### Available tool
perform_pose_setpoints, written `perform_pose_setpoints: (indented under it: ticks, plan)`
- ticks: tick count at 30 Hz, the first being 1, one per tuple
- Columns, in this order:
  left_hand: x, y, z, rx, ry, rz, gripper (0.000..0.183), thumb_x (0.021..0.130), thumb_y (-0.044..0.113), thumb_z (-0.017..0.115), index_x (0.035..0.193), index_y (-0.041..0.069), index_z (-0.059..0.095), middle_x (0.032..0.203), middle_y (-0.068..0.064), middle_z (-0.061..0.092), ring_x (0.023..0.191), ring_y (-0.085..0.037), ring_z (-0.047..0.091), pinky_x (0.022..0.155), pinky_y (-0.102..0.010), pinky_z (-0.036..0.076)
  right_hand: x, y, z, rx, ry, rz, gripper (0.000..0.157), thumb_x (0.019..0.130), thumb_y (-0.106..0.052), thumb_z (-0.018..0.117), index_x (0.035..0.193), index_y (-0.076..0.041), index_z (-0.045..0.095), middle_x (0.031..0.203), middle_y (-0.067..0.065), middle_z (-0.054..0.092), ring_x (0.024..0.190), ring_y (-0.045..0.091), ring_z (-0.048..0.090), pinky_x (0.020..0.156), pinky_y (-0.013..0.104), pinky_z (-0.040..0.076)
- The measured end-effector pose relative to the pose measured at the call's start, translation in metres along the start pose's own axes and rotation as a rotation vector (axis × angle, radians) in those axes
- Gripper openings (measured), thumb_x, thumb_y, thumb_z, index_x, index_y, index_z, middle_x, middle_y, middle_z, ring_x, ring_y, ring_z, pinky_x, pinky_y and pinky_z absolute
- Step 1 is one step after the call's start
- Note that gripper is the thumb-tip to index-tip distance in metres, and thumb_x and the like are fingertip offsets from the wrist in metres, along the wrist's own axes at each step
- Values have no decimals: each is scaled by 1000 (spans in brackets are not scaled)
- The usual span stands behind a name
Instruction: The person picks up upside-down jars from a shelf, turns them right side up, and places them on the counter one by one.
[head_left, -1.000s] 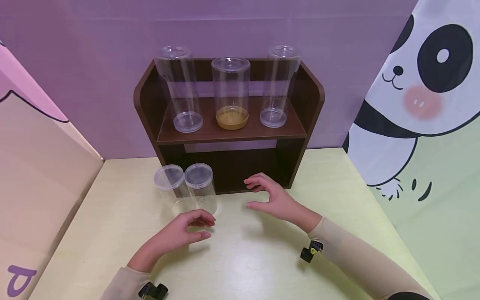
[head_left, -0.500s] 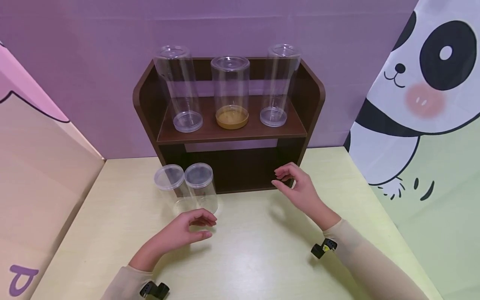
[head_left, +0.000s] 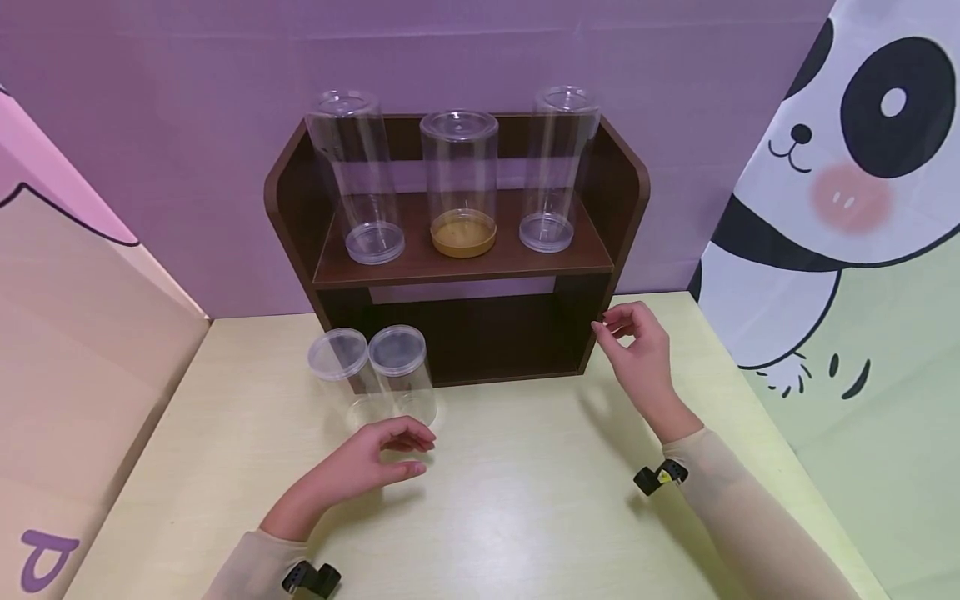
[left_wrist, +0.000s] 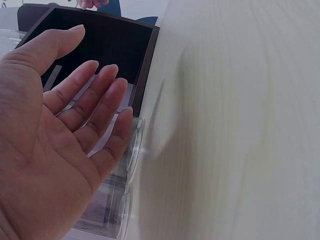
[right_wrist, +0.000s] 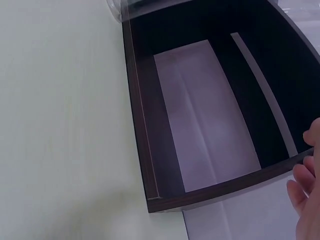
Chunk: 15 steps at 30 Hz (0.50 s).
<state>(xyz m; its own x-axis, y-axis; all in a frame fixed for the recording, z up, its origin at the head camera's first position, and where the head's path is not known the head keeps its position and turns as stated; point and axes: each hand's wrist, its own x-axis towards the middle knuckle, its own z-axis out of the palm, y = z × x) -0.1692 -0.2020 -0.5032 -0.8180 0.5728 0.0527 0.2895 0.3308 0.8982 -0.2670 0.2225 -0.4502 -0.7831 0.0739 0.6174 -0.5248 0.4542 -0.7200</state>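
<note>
A dark brown two-level shelf (head_left: 450, 273) stands at the back of the table. My right hand (head_left: 637, 354) is beside its right side panel, thumb and fingertips right at the panel's front edge; in the right wrist view the fingers (right_wrist: 300, 187) show at the frame's right border. Two clear lidded jars (head_left: 337, 354) stand side by side before the shelf's left front. Close in front of them hovers my left hand (head_left: 360, 467), fingers loosely bent with nothing in them; the left wrist view shows its palm (left_wrist: 50, 150) and spread fingers.
On the upper shelf board stand three clear cylinders: a left one (head_left: 360, 179), a middle one with a gold base (head_left: 463, 235), and a right one (head_left: 555, 171). A purple wall (head_left: 187, 125) is behind. The pale wooden table (head_left: 480, 517) stretches in front.
My right hand has moved right and away from me, from in front of the shelf's lower opening to its right side panel. The left hand and the jars have stayed in place.
</note>
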Motion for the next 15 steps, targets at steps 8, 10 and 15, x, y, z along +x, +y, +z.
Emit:
perform_pose_setpoints:
  ticks: [8,10,15]
  plan:
    - [-1,0,0,-2,-5,-5,36,101,18,83,132,3,71,125,-11,75,118,-35,72,111,-47,57,10,-1,2,3,49,58,31,96,-1,86,119,5,67,112,18,71,98,22,69,86,23,60]
    - [-1,1,0,-2,-4,-5,36,101,19,83,132,3,71,125,-12,75,118,-35,72,111,-48,57,12,-1,4,10,54,62,31,98,-3,84,124,4,68,116,16,73,105,24,71,89,27,63]
    - [0,2,0,4,-6,-1,35,101,17,83,131,3,71,125,-12,75,118,-35,72,110,-49,57,12,0,10,-25,88,84,24,101,-5,81,124,0,76,118,11,79,106,23,75,85,18,61]
